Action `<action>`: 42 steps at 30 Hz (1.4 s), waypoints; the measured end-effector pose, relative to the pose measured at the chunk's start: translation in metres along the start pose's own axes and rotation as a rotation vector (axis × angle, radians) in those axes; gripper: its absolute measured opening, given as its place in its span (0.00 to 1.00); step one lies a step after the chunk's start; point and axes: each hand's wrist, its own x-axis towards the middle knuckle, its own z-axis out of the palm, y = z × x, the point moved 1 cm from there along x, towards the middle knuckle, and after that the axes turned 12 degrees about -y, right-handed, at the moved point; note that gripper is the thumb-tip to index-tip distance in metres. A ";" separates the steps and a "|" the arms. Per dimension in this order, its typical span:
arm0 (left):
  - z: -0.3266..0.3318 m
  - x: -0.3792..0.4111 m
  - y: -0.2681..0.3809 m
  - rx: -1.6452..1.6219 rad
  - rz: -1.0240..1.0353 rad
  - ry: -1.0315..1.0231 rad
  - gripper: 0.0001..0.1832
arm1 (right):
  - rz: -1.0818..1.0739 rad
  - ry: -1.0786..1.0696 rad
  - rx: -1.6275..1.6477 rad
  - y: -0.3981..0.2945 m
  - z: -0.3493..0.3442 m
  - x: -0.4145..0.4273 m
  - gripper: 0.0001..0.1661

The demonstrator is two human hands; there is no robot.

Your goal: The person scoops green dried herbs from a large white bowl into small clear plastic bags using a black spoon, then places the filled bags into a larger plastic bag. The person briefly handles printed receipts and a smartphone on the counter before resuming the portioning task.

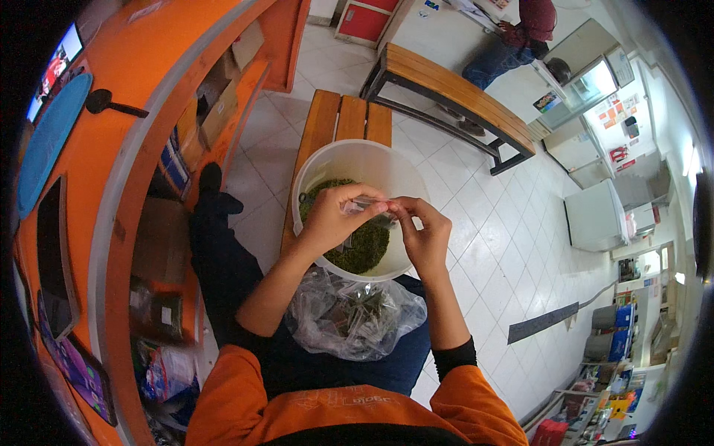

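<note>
Over a white plastic bucket (385, 167), my left hand (334, 217) and my right hand (425, 231) meet with fingertips pinched together. Both grip a small clear plastic bag (357, 205), mostly covered by my fingers. What the small bag contains is hard to make out. Dried green herb, finely crumbled (360, 253), covers the bucket's bottom, and a greyish object in it is partly behind my left hand. Across my lap, touching the near side of the bucket, lies a large clear plastic bag (312, 329) holding several small packets with some green in them.
The bucket stands at the end of a slatted wooden bench (351, 120). Another bench (457, 89) is farther off, with a person (516, 42) beyond it. Along my left runs an orange counter (139, 72) with shelves of boxes, a phone (78, 373) and a blue oval object (53, 145).
</note>
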 end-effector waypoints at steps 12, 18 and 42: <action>-0.025 -0.004 0.003 -0.121 -0.047 0.231 0.08 | 0.189 0.136 0.344 -0.017 -0.046 -0.026 0.05; -0.041 -0.001 -0.021 -1.198 0.116 0.084 0.22 | 0.493 -0.582 0.566 0.013 -0.038 -0.056 0.14; -0.015 -0.006 0.006 0.189 0.036 0.098 0.06 | 0.060 -0.077 0.253 0.001 0.017 0.006 0.10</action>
